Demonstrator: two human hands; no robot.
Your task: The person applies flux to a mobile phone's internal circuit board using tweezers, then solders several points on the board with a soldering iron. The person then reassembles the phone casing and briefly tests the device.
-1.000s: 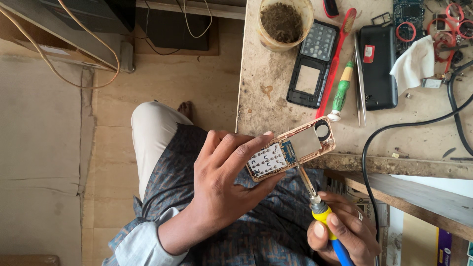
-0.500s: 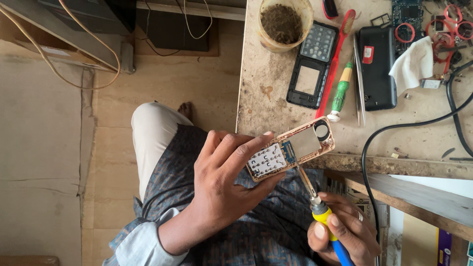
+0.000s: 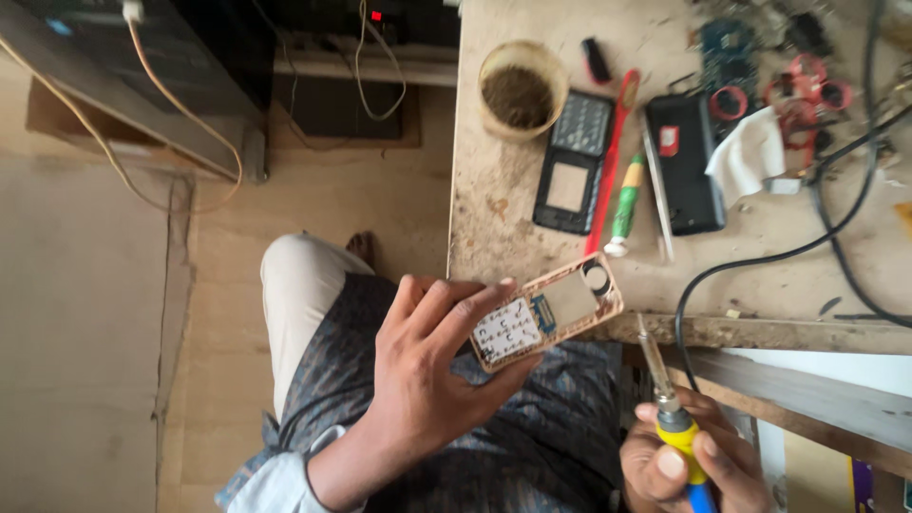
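My left hand (image 3: 427, 380) grips an opened phone body (image 3: 546, 311) with a copper-coloured frame, its white keypad board and bare screen bay facing up, held over my lap just off the workbench edge. My right hand (image 3: 693, 465) holds a soldering iron (image 3: 670, 408) with a yellow and blue handle; its metal tip points up and sits apart from the phone, just right of it.
The worn workbench (image 3: 494, 218) carries a round tub of dark paste (image 3: 521, 90), a black phone front cover (image 3: 572, 161), a red tool (image 3: 610, 161), a green-handled screwdriver (image 3: 625, 204), a black phone (image 3: 682, 161), a white cloth (image 3: 750, 157), circuit boards and black cables (image 3: 817, 237).
The soldering iron tip has drawn away from the phone body to the right. My left hand keeps the phone in about the same place.
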